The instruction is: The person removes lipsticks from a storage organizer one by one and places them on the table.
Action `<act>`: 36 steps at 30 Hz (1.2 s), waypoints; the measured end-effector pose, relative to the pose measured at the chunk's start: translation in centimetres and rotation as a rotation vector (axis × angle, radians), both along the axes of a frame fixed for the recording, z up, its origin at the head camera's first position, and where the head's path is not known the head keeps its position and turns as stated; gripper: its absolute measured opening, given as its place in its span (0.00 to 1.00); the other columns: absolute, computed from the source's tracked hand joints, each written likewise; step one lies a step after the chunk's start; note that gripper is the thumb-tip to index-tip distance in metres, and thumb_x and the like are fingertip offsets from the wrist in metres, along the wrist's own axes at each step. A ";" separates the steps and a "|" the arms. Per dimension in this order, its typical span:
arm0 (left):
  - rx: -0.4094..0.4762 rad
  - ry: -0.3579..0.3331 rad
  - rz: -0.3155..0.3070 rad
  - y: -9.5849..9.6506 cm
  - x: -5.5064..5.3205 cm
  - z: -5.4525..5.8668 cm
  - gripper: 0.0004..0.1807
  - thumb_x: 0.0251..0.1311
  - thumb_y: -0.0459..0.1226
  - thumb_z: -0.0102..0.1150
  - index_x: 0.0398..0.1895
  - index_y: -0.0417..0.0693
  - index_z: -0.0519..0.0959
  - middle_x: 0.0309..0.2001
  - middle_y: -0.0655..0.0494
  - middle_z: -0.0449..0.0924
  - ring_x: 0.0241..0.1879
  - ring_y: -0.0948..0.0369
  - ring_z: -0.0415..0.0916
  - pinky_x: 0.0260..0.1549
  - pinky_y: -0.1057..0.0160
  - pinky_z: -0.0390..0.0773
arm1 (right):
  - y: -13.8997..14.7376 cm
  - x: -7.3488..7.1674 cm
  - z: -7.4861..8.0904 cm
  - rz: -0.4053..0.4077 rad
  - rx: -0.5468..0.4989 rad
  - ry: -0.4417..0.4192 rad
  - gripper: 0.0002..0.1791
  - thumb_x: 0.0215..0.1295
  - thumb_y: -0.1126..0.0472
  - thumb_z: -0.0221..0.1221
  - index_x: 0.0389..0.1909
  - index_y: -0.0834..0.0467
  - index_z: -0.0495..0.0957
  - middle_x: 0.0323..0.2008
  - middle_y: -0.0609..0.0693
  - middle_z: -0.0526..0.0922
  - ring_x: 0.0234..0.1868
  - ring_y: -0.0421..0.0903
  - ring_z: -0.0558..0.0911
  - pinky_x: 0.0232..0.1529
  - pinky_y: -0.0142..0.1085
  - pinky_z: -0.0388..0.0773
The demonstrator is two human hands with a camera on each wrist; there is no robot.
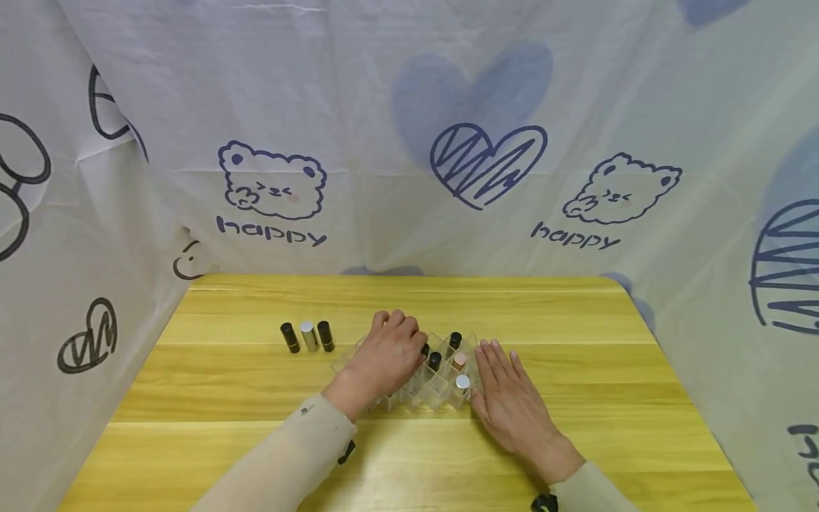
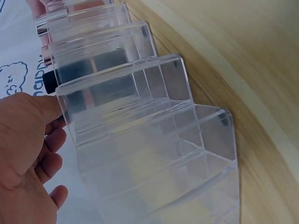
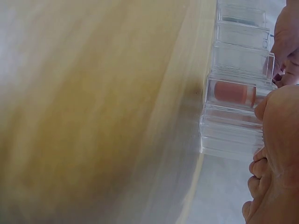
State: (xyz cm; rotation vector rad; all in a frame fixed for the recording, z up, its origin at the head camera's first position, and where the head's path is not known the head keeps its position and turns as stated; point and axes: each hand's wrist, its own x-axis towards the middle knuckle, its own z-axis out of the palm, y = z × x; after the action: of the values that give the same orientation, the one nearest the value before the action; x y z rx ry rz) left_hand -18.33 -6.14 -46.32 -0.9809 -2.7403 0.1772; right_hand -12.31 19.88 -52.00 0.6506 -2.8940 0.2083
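Observation:
A clear, stepped lipstick organizer [image 1: 438, 391] stands on the table between both hands. My left hand [image 1: 392, 353] reaches over it from above, fingers curled, and its thumb and fingers pinch the top of a black lipstick tube [image 1: 425, 349] set in a compartment. Beside that one is another black tube [image 1: 435, 361]. Further right in the organizer are a black-capped tube [image 1: 455, 340], a rose-gold one [image 1: 459, 360] and a silver-topped one [image 1: 463, 383]. My right hand [image 1: 512, 405] lies along the organizer's right end, fingers straight. Through the clear wall a pinkish tube [image 3: 233, 93] shows.
Left of the organizer, a black tube [image 1: 290, 338], a silver tube [image 1: 309, 336] and a second black tube [image 1: 325, 336] stand in a row on the wood-grain table [image 1: 211, 384]. A printed white cloth [image 1: 384, 213] hangs behind the table and at both sides.

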 end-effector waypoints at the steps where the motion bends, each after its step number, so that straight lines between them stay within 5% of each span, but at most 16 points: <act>1: 0.004 0.003 -0.007 0.0 0.0 0.0 0.12 0.75 0.51 0.61 0.45 0.54 0.82 0.44 0.58 0.77 0.42 0.56 0.65 0.51 0.52 0.68 | 0.0 0.0 0.0 0.000 -0.001 -0.001 0.38 0.81 0.48 0.46 0.80 0.68 0.56 0.81 0.65 0.58 0.83 0.61 0.55 0.81 0.56 0.50; 16: -0.028 0.031 -0.033 0.0 -0.3 0.3 0.18 0.76 0.54 0.55 0.43 0.50 0.76 0.40 0.55 0.74 0.42 0.53 0.67 0.53 0.50 0.69 | 0.1 -0.1 0.1 0.004 0.007 0.010 0.38 0.81 0.49 0.47 0.80 0.69 0.57 0.80 0.65 0.59 0.83 0.61 0.56 0.81 0.56 0.51; 36: 0.007 0.107 -0.069 -0.3 -0.7 -0.7 0.20 0.79 0.56 0.51 0.41 0.49 0.73 0.38 0.55 0.71 0.40 0.54 0.65 0.47 0.54 0.69 | 0.0 -0.1 -0.3 0.006 -0.013 0.020 0.37 0.80 0.49 0.47 0.80 0.69 0.57 0.80 0.65 0.60 0.83 0.61 0.56 0.81 0.56 0.52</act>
State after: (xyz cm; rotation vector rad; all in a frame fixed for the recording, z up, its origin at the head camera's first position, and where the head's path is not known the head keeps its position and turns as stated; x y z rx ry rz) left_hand -19.03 -6.48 -46.99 -1.0311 -2.6053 0.2026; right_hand -12.39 19.88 -52.25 0.6557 -2.8701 0.2196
